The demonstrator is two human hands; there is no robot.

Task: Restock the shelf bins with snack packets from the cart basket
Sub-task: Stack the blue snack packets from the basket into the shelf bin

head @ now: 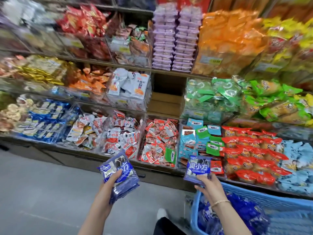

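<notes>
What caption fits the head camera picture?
Left hand and right hand hold blue snack packets by the cart basket, facing shelf bins.

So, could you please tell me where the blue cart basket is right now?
In the head view, the blue cart basket sits at the bottom right, under the right hand and below the red packets.

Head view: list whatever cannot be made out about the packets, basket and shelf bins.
All in the head view:
- Blue basket: cut off by right and bottom edges; packets inside blurred, uncountable.
- Blue packet stack in left hand: overlapping wrappers hide the count.
- Single blue packet in right hand: fingers cover its lower edge.
- Upper left bins: motion blur, products unreadable.
- Price labels: too small, blurred.
</notes>
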